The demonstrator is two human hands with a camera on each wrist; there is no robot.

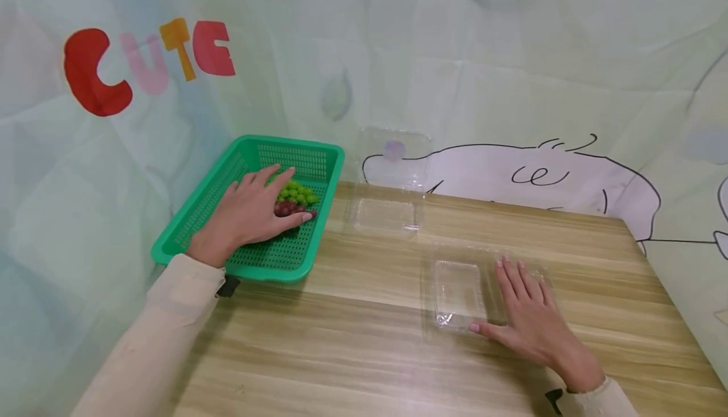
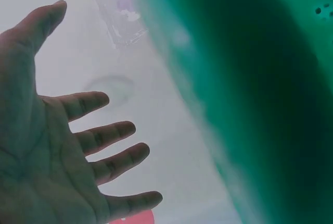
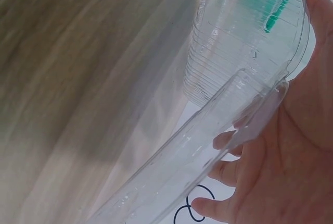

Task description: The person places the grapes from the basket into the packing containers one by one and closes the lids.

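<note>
My left hand point(image 1: 247, 208) hovers over a green plastic basket point(image 1: 327, 227), palm down with its fingers spread; in the left wrist view its palm holds nothing. Under and beside it lie green grapes point(image 1: 301, 193) and dark red grapes point(image 1: 288, 208), partly hidden by the hand. My right hand point(image 1: 531, 322) is at the right half of an unfolded clear plastic clamshell box point(image 1: 457, 290), fingers extended. In the right wrist view the clear box point(image 3: 244, 41) and its hinged lid point(image 3: 177, 156) stand close to the palm; I cannot tell how firmly the hand touches them.
A second clear clamshell box point(image 1: 387, 211) stands unfolded at the table's back edge, its lid upright against the curtain. The wooden table point(image 1: 352, 354) carries these things. A printed curtain point(image 1: 398, 57) encloses the back and left side.
</note>
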